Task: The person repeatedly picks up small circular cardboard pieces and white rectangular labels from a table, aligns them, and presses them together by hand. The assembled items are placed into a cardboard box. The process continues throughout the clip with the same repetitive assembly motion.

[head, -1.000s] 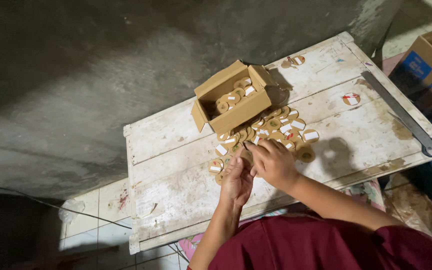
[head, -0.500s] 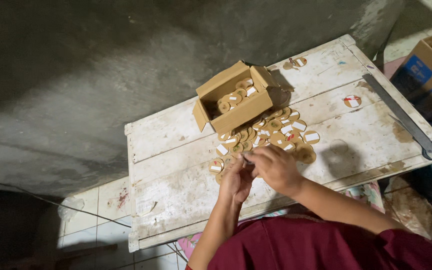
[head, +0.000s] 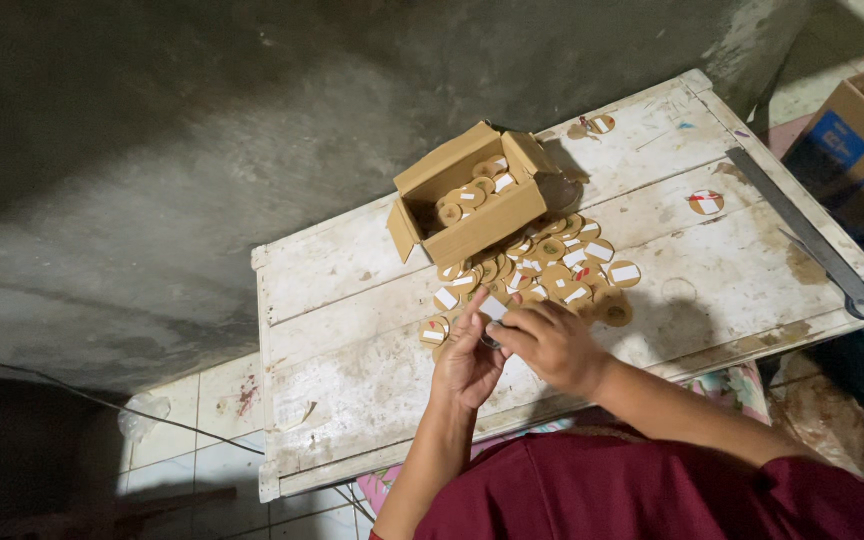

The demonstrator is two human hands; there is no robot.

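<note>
A small open cardboard box (head: pixel 467 205) is seen just above the centre of the frame, on a worn white wooden desk (head: pixel 352 330) with chipped, stained planks. Several round brown discs (head: pixel 472 190) with white labels are held inside it. More of the same flat discs are spread in a loose pile (head: pixel 562 265) just below and right of the box, touching one another.

At the lower centre, the left hand (head: pixel 464 360) and the right hand (head: pixel 552 345) are brought together over the near edge of the pile. A small disc (head: pixel 492 312) is pinched between the fingers (head: pixel 512 330) of both hands; whether it is lifted clear of the desk cannot be told.

A single disc with red marks (head: pixel 707 202) lies apart at the upper right. Long grey metal scissors (head: pixel 812 240) lie along the right edge. A larger cardboard box (head: pixel 852 140) stands at the far right, off the desk.
</note>
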